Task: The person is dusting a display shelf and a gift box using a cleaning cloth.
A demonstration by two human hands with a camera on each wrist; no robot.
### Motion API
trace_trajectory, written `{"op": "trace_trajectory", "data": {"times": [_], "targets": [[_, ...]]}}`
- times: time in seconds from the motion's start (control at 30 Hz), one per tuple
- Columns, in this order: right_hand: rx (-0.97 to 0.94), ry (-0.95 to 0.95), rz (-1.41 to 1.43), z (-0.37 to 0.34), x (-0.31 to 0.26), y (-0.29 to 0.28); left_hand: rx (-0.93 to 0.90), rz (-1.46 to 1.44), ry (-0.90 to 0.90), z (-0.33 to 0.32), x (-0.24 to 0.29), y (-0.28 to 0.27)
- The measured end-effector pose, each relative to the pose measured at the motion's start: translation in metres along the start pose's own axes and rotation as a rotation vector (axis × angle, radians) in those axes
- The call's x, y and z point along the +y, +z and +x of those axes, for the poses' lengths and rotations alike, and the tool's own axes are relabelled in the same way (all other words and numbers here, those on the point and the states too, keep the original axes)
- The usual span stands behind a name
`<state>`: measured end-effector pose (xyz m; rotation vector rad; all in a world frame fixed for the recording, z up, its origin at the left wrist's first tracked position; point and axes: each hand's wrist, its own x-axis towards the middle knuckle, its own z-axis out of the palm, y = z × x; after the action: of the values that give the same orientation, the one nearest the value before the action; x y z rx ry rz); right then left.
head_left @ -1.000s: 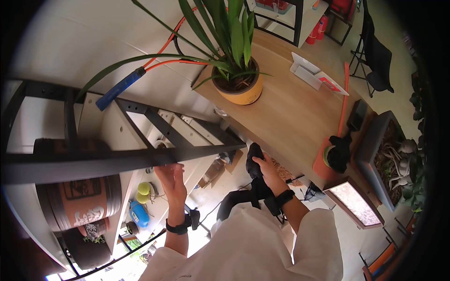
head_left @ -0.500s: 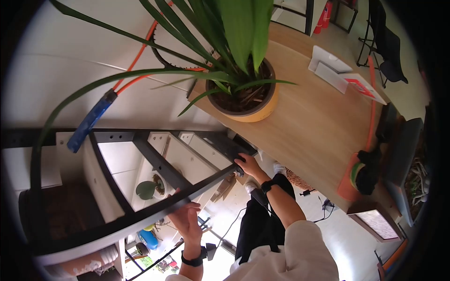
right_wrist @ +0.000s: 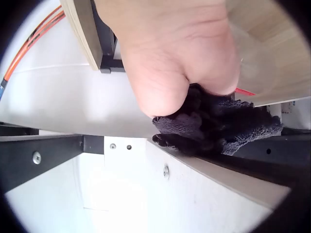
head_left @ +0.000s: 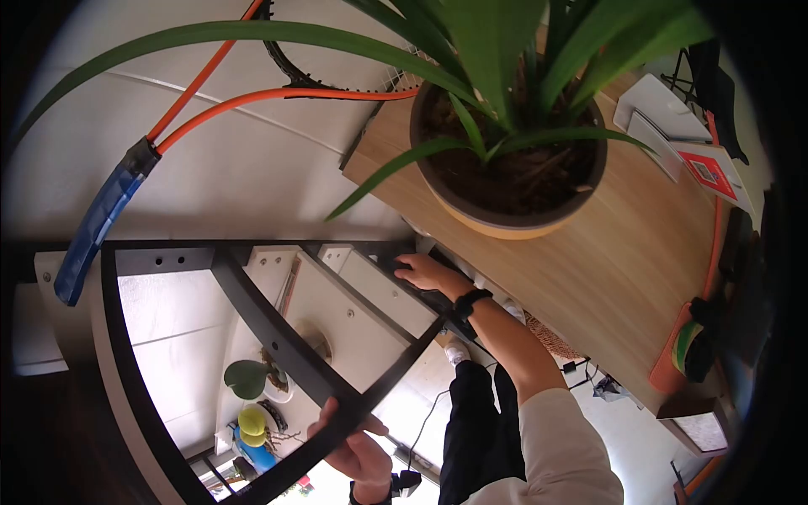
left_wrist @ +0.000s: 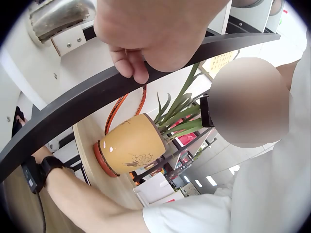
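A crumpled black cloth (right_wrist: 209,126) is bunched under my right hand (head_left: 433,276), which grips it against the top of the shelf's end at the wall side. In the right wrist view the cloth spills past the fingers onto the dark frame and the pale board edge. My left hand (head_left: 358,454) holds the black frame bar (head_left: 370,391) of the white-boarded shelf at its near side. The left wrist view shows curled fingers (left_wrist: 138,72) over that bar, with part of the hand hidden behind it in the head view.
A wooden table (head_left: 640,252) beside the shelf bears a yellow plant pot (head_left: 505,223) with long leaves overhanging. An orange racket with a blue handle (head_left: 105,223) leans at the wall. Small potted plants (head_left: 246,380) stand lower in the shelf. A cable (head_left: 425,421) runs across the floor.
My right hand has moved with the black cloth from in front of my body to the shelf's far end. The left hand stays at the bar as the view closes in on the plant.
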<state>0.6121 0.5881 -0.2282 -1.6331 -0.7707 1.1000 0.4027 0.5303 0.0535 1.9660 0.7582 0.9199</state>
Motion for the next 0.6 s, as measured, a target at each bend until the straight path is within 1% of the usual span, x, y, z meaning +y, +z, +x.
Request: {"op": "trace_trajectory", "data": {"times": [0.03,0.07,0.1,0.17,0.2,0.27,0.33,0.37,0.4,0.43,0.47,0.5,0.57,0.6], "targets": [[-0.001,-0.032,-0.048,0.017,0.004,0.005,-0.007,0.006,0.014,-0.001,-0.002,-0.001],[-0.008,-0.053,-0.02,0.039,0.013,0.015,-0.021,-0.007,0.001,-0.002,-0.004,-0.004],[-0.052,-0.101,-0.005,0.06,0.017,0.021,-0.037,-0.018,0.099,-0.007,-0.018,-0.008],[-0.035,-0.207,-0.186,0.08,-0.003,0.019,0.077,-0.064,-0.036,-0.003,-0.001,0.003],[0.039,-0.27,-0.166,0.092,-0.013,0.024,0.152,-0.051,-0.012,0.001,0.003,0.011],[0.181,-0.392,-0.122,0.11,-0.026,0.032,0.14,-0.07,-0.016,0.001,-0.001,0.009],[0.11,-0.287,-0.161,0.113,-0.022,0.03,0.141,-0.085,-0.031,-0.002,-0.004,0.003],[0.071,-0.233,-0.182,0.102,-0.029,0.027,0.095,-0.057,0.005,-0.007,-0.007,-0.003],[0.018,-0.149,-0.278,0.085,-0.037,0.019,0.05,-0.038,0.045,-0.014,-0.018,-0.008],[0.044,-0.162,-0.283,0.07,-0.034,0.016,0.004,-0.017,0.081,-0.019,-0.025,-0.013],[0.072,-0.173,-0.287,0.051,-0.025,0.016,-0.093,0.021,0.123,-0.014,-0.025,-0.018],[0.101,-0.186,-0.288,0.031,-0.017,0.016,-0.1,-0.01,0.115,-0.013,-0.023,-0.019],[0.081,-0.128,-0.295,-0.023,-0.01,0.005,-0.121,-0.077,0.105,-0.004,-0.017,-0.014],[0.146,-0.139,-0.273,-0.049,0.0,0.006,-0.075,-0.073,0.093,-0.004,-0.017,-0.01]]}}
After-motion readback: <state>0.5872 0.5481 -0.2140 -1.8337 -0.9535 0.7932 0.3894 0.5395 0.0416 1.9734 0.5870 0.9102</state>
